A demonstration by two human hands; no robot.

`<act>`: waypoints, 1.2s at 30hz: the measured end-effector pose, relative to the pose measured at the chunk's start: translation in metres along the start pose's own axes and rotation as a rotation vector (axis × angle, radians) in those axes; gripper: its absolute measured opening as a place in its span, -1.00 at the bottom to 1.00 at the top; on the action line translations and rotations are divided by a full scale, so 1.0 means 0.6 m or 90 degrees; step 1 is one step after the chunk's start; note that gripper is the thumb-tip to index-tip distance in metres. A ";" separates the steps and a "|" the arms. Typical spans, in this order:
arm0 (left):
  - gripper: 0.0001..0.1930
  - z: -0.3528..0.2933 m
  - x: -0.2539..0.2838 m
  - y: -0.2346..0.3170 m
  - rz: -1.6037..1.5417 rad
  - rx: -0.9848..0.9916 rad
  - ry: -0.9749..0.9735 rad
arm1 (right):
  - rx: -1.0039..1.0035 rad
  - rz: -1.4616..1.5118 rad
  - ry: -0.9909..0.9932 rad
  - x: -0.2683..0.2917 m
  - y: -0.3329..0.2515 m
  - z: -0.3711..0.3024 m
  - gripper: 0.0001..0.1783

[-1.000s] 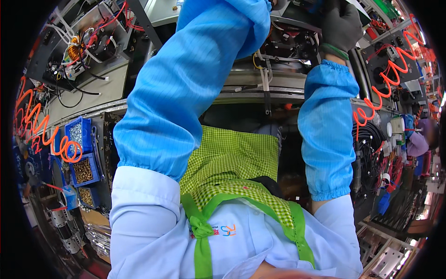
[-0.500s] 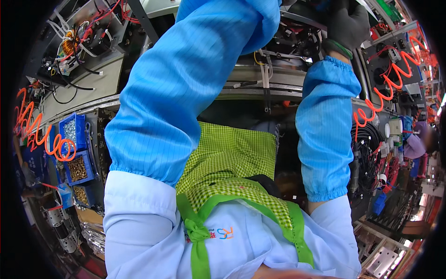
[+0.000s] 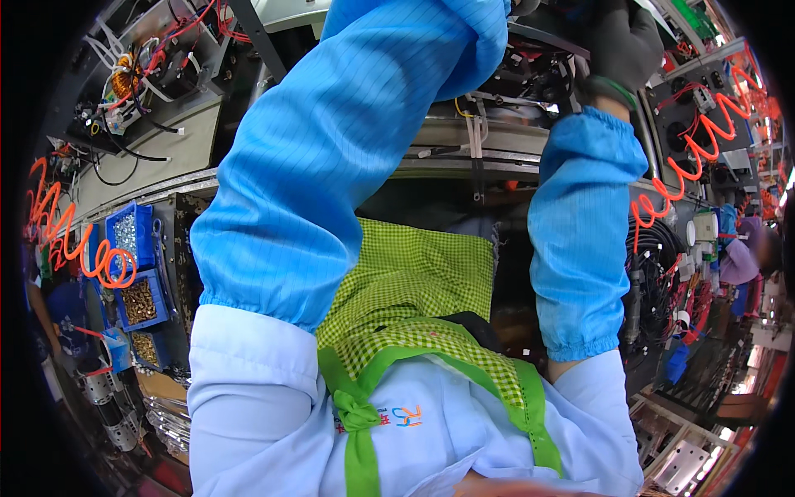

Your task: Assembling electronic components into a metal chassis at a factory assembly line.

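Observation:
Both my arms, in blue oversleeves, reach to the far edge of the view. Only a sliver of my left hand (image 3: 523, 7), in a dark grey glove, shows past its sleeve; its fingers are cut off by the upper edge. My right hand (image 3: 623, 51), also dark-gloved with a green cuff, is over the right side of a dark metal frame full of wiring (image 3: 534, 70). The back of this hand faces me. Its fingertips are lost against dark parts and the frame edge, so what it touches or holds is hidden.
On the left stand blue bins (image 3: 132, 236) of small metal fasteners and an opened unit with a copper coil (image 3: 124, 79). Orange coiled hoses hang left (image 3: 108, 263) and right (image 3: 696, 149). Black cable bundles (image 3: 658, 253) lie right. Another person (image 3: 737, 261) is far right.
Both sleeves and hands have shifted slightly to the right. My right hand has also dropped a little nearer to me. Another person's arm and dark clothing now show more at the far left.

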State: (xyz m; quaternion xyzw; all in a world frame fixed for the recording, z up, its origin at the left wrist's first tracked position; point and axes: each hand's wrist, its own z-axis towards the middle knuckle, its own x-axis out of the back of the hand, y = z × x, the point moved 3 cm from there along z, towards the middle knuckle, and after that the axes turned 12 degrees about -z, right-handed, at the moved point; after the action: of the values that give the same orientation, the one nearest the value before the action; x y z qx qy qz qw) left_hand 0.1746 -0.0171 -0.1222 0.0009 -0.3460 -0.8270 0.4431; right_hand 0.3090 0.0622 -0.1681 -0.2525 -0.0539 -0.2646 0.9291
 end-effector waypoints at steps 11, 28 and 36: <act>-0.51 -0.002 -0.002 0.005 0.005 0.003 -0.008 | -0.135 0.113 -0.070 -0.008 0.040 0.023 -0.73; -0.61 0.002 0.014 -0.017 0.010 0.014 -0.030 | 0.108 -0.113 0.013 0.059 0.011 -0.022 -0.63; -0.63 -0.005 -0.011 -0.009 0.021 -0.023 0.011 | -0.215 -0.077 -0.110 0.091 0.119 -0.030 -0.55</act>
State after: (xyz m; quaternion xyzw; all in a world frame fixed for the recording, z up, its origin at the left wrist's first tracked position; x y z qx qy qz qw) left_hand 0.1757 -0.0122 -0.1294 -0.0058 -0.3275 -0.8256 0.4595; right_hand 0.3925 0.0803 -0.2024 -0.4232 -0.1035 -0.3023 0.8478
